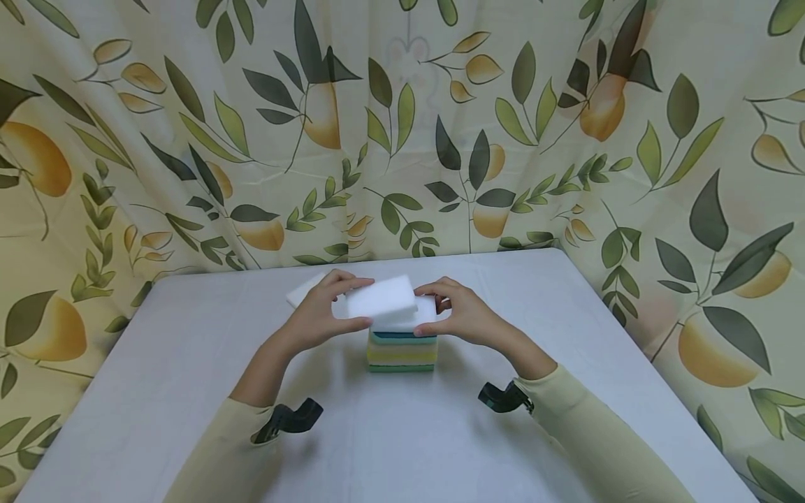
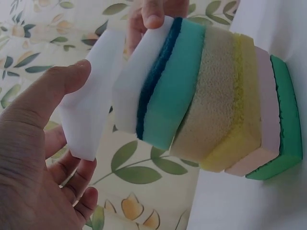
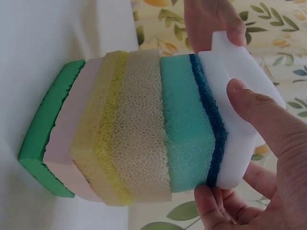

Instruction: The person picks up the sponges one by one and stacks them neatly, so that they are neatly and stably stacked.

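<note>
A stack of sponges [image 1: 401,355] stands on the table. From the bottom, green, pale pink, yellow, beige and teal layers show, the teal one topped by a dark blue scouring layer [image 3: 211,115]. A white sponge [image 2: 129,86] lies on top. My left hand [image 1: 314,314] holds another white sponge [image 1: 380,299] between thumb and fingers, tilted just above the stack's left side. At the stack's right side, my right hand [image 1: 468,316] pinches the top white sponge, its thumb [image 3: 254,103] on the near side and its fingertips on the far side.
Behind my left hand, a further white piece [image 1: 303,289] lies on the white-covered table [image 1: 207,335]. A curtain [image 1: 402,175] printed with leaves and fruit hangs behind and along the sides. Dark camera mounts [image 1: 295,417] sit at both wrists.
</note>
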{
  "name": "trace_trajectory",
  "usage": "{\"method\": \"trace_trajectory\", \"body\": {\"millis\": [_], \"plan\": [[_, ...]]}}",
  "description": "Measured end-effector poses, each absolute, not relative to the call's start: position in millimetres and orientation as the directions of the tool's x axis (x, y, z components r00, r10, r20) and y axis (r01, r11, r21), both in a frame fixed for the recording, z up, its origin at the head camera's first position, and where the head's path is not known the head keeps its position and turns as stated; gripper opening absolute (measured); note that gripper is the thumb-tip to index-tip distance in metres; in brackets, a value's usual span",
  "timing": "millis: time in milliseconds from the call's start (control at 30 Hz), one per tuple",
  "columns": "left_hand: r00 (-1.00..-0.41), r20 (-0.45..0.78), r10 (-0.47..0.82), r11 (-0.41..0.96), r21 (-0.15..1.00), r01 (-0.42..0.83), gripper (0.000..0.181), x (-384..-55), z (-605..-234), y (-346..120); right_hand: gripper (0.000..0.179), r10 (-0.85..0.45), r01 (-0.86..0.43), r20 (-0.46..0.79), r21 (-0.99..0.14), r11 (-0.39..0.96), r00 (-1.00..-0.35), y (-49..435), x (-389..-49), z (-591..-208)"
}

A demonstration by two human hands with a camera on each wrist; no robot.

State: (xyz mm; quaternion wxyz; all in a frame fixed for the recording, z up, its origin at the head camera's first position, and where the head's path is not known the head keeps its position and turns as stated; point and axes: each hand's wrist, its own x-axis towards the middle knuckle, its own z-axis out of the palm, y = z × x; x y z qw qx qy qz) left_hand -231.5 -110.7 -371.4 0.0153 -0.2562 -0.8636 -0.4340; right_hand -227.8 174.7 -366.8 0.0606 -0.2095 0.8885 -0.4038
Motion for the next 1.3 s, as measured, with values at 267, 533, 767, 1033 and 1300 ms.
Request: {"method": "trace_trajectory", "body": {"millis": [267, 533, 767, 1033, 1300], "plan": [[-0.848, 0.247, 0.470, 0.484, 0.731, 0.481, 0.062, -234, -368, -100, 0.068, -0.420, -0.323, 0.060, -0.740, 0.590, -0.906, 176, -227, -365], [-0.833, 0.249, 0.494, 0.480, 0.721, 0.500, 0.062, -236, -366, -91, 0.066, -0.419, -0.322, 0.057, -0.737, 0.595, -0.906, 175, -227, -365], [-0.829, 0.243, 0.504, 0.477, 0.721, 0.502, 0.060, -237, -367, -87, 0.063, -0.420, -0.317, 0.056, -0.747, 0.585, -0.906, 175, -228, -368], [-0.821, 0.238, 0.520, 0.475, 0.718, 0.509, 0.060, -239, -367, -83, 0.064, -0.406, -0.303, 0.052, -0.751, 0.587, -0.913, 176, -227, -369], [-0.821, 0.218, 0.527, 0.492, 0.709, 0.505, 0.060, -240, -365, -80, 0.070, -0.401, -0.294, 0.046, -0.756, 0.585, -0.915, 177, -226, -370]]}}
